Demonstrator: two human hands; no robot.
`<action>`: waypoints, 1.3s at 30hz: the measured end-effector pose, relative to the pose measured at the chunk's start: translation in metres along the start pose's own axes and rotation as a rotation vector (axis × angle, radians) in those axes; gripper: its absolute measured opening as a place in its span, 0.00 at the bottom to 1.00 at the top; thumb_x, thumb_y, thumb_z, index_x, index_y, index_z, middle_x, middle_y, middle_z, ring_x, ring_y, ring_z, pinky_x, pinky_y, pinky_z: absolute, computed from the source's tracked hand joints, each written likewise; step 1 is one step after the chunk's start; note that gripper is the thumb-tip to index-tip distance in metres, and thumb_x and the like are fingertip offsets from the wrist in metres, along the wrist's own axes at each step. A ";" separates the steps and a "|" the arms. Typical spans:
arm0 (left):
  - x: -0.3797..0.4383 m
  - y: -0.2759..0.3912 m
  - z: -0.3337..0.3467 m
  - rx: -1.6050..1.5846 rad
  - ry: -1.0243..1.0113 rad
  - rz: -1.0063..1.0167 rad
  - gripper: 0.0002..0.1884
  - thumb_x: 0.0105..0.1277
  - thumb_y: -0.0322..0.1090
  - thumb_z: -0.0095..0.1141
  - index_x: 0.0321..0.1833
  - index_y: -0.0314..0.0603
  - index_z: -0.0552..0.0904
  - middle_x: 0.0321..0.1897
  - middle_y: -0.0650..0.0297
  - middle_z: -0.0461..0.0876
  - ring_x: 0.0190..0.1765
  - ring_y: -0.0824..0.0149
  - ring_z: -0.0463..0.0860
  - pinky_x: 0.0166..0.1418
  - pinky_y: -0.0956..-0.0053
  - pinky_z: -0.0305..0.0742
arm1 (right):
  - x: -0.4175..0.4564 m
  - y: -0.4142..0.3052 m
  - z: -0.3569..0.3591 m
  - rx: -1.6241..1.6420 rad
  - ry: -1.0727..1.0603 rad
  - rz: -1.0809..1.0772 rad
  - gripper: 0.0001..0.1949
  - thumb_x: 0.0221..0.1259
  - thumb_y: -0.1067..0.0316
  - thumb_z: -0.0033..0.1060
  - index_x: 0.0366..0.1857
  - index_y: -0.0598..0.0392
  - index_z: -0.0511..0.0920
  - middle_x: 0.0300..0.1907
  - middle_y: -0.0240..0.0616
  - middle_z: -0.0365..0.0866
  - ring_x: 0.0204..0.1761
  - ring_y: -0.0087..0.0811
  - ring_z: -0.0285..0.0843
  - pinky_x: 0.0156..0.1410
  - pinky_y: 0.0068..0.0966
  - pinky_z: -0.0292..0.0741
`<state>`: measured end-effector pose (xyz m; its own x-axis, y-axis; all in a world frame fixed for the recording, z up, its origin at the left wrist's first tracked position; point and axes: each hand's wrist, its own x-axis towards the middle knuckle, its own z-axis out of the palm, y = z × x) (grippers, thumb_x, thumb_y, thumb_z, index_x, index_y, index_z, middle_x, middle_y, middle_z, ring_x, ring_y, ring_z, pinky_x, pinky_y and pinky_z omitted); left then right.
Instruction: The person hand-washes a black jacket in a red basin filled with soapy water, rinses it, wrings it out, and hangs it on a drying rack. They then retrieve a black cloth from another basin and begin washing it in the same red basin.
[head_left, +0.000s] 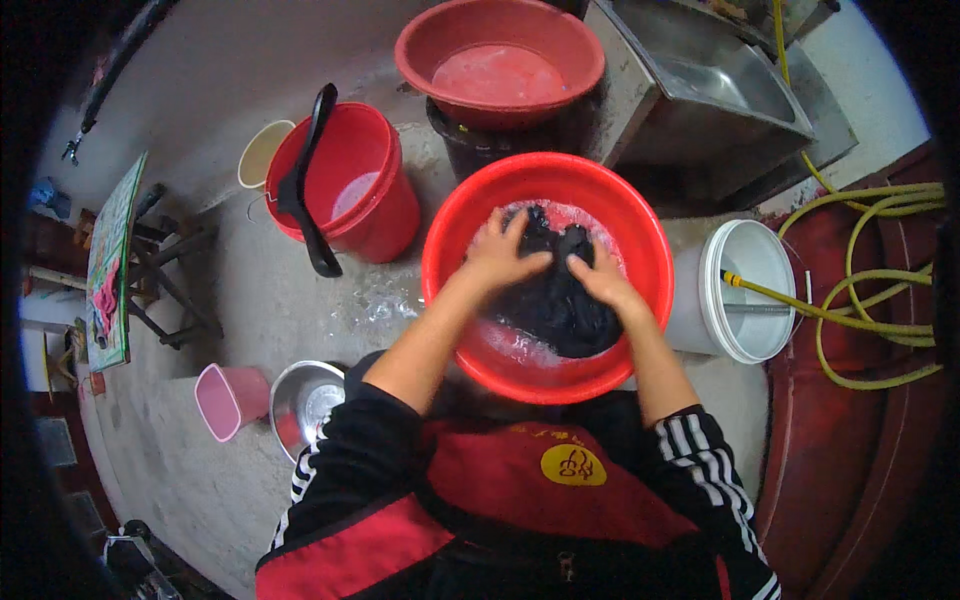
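Note:
A wet black cloth (577, 315) lies bunched in the round red plastic basin (652, 225) before me, in foamy water (517, 341). My left hand (499, 255) rests against the cloth's far left part, with its fingers spread and its thumb pointing to the right. On the other side, my right hand (604, 281) has a fold of the cloth between its thumb and fingers. Some of the right fingers are hidden behind the raised fold.
A black clothes hanger (300, 180) lies across the red bucket (390, 202) at left. Behind stands a larger reddish tub (499, 101) beside a metal sink (720, 82). To the right, a yellow hose (795, 304) reaches into a white bucket (712, 292). A steel bowl (307, 405) sits near my left arm.

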<state>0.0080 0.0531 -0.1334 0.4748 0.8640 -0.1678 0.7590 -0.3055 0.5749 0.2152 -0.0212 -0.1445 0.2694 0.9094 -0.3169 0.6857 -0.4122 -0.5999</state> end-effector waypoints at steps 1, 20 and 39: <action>-0.004 0.005 0.009 0.077 -0.112 -0.036 0.46 0.52 0.65 0.56 0.73 0.60 0.53 0.73 0.45 0.44 0.72 0.41 0.50 0.68 0.41 0.51 | 0.001 -0.005 0.020 -0.060 0.057 -0.012 0.39 0.56 0.46 0.54 0.70 0.53 0.51 0.68 0.59 0.52 0.69 0.60 0.50 0.70 0.50 0.53; 0.045 -0.001 0.039 -0.131 0.210 -0.190 0.23 0.61 0.51 0.53 0.42 0.34 0.78 0.33 0.41 0.80 0.42 0.45 0.80 0.48 0.54 0.73 | 0.062 -0.046 0.030 -0.326 0.075 0.046 0.23 0.58 0.48 0.49 0.46 0.56 0.78 0.48 0.51 0.78 0.52 0.51 0.74 0.59 0.45 0.66; -0.027 0.005 -0.034 0.146 0.041 0.078 0.40 0.56 0.61 0.57 0.65 0.43 0.63 0.63 0.44 0.62 0.57 0.44 0.73 0.58 0.56 0.69 | -0.035 -0.038 -0.060 -0.124 0.077 -0.229 0.32 0.52 0.46 0.63 0.56 0.56 0.68 0.59 0.52 0.67 0.56 0.45 0.71 0.58 0.36 0.69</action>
<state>-0.0158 0.0421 -0.0990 0.5185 0.8500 -0.0930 0.7787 -0.4244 0.4621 0.2209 -0.0340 -0.0666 0.1448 0.9817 -0.1240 0.8108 -0.1896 -0.5537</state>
